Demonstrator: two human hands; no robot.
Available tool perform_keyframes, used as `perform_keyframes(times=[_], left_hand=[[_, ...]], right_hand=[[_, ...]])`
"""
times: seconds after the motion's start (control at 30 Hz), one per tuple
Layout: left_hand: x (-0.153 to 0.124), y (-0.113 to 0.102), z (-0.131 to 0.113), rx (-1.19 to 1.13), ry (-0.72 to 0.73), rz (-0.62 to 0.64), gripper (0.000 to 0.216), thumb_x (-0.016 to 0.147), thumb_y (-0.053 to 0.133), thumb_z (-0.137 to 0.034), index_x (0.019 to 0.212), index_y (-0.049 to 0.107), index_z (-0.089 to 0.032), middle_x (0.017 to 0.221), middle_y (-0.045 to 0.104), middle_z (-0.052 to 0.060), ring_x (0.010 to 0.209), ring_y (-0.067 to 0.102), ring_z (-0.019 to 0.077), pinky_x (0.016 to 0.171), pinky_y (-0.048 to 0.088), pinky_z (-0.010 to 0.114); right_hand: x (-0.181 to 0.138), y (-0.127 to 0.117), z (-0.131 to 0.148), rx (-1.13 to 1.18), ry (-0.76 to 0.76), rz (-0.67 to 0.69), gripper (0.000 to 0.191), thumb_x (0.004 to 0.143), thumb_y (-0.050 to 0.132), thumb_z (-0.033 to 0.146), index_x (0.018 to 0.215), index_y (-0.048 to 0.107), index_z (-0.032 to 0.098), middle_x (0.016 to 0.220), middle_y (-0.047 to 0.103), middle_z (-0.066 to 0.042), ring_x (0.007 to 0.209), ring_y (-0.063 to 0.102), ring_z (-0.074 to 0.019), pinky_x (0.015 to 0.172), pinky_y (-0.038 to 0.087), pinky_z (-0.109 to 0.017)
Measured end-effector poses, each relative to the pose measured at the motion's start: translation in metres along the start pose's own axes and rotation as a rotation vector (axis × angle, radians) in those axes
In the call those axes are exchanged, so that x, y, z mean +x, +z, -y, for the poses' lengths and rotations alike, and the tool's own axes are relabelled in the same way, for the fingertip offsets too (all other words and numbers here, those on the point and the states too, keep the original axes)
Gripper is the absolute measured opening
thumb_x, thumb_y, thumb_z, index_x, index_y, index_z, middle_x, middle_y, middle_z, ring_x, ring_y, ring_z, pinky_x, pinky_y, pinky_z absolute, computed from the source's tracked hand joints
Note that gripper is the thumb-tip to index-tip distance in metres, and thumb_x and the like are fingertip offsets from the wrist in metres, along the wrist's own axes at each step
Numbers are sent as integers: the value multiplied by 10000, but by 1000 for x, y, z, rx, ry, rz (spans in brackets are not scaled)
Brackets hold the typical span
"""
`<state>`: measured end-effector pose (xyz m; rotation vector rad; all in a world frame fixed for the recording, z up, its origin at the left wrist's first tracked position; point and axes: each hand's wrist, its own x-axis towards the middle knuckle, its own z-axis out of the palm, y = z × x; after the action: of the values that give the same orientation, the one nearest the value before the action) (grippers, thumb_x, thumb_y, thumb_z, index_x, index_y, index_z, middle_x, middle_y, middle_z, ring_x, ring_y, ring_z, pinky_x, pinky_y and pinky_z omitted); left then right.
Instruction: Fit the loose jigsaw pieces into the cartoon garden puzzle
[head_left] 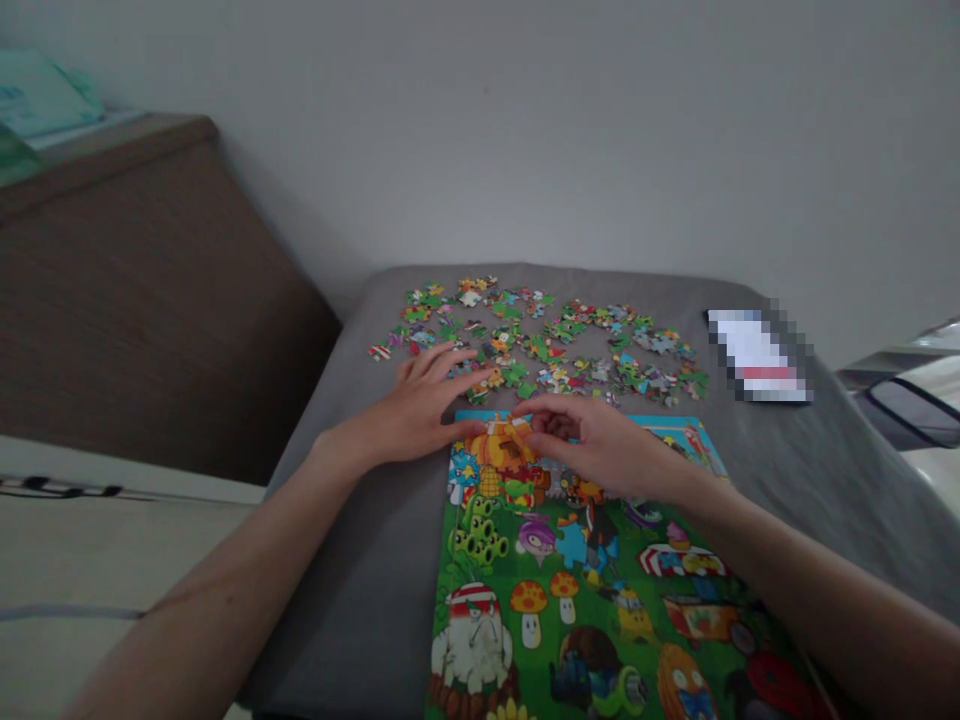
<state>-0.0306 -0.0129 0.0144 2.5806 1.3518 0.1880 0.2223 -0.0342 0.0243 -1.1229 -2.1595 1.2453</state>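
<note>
One pale wall (480,130) fills the bkgd, w/ a brown wood-look cabinet (142,270) on the left side & a pale green packet (45,95) on top of it. Next down in size: worktop (360,560), grey cloth-covered, up against the wall. Puzzle board (555,640) lies flat on its near part, running off the bottom of view; bright cartoon print, mostly green, blue strip along the far edge, incl. two orange-capped mushrooms (530,610) & an orange pumpkin (499,445) nr the far left corner. R forearm (825,555) crosses over the board's right side. L hand (424,410): loosely spread, nothing visibly gripped, thumb at the board's far left corner by the pumpkin, fingers out over the nearest loose pcs. R hand (589,430): fingers curled, thumb & index close together above the pumpkin's right side; can't tell if a pc is btwn them. Phone (761,355), screen lit & pixelated, lies at far right of the worktop, apart from the board. Smallest: many loose pcs (508,312), mixed colours, scattered btwn board & wall, some close together or overlapping. Blue pc-shaped patch (571,543) shows mid-board; loose pc or gap, can't tell.
</note>
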Motion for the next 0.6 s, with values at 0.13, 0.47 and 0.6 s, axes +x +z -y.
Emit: perform_keyframes(times=[0.13, 0.47, 0.6], left_hand=[[1, 1, 3, -13, -8, 11, 649, 915, 500, -669, 1470, 438, -338, 1565, 343, 84, 1466, 203, 340, 1165, 196, 576], [-1, 7, 6, -30, 16, 10, 632, 928, 507, -630, 1490, 392, -364, 1574, 333, 67, 1470, 188, 328, 1161, 195, 585], [-1, 8, 7, -25, 18, 8, 637, 927, 507, -633, 1492, 388, -365, 1576, 327, 70, 1471, 186, 335, 1161, 193, 589]], right_hand=[[6, 4, 0, 31, 31, 3, 251, 870, 657, 220, 1119, 679, 188, 916, 755, -41, 824, 695, -163, 752, 543, -303], [18, 1, 0, -243, -127, 1, 278, 922, 550, 186, 1113, 734, 271, 1030, 772, -14, 907, 704, -176, 835, 543, -341], [28, -1, 1, -240, -133, 66, 309, 921, 519, 158, 1072, 759, 282, 1045, 774, 0, 917, 704, -163, 832, 537, -313]])
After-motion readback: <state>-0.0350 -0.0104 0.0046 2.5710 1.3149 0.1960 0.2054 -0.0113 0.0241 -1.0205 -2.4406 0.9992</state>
